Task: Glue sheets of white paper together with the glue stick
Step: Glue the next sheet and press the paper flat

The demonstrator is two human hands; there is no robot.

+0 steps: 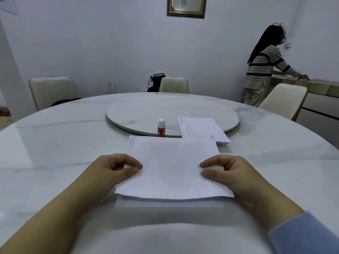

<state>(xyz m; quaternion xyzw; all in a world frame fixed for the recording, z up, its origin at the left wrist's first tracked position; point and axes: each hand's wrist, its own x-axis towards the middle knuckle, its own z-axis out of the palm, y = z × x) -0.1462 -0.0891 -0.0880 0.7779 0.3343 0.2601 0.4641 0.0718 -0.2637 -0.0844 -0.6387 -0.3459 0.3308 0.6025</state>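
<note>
A white paper sheet (170,167) is held just above the table in front of me. My left hand (117,169) pinches its left edge between thumb and fingers, and my right hand (225,171) pinches its right edge. Its near edge bows slightly over another white sheet (168,203) lying flat beneath. A glue stick (161,127) with a white cap and red body stands upright beyond the sheet, capped. A small stack of white paper (201,128) lies to the right of the glue stick, partly on the turntable.
The round marble table (55,143) carries a raised turntable (139,110) at its centre. Cream chairs (53,90) stand around the far side. A person in a striped sweater (264,70) bends over a counter at the back right.
</note>
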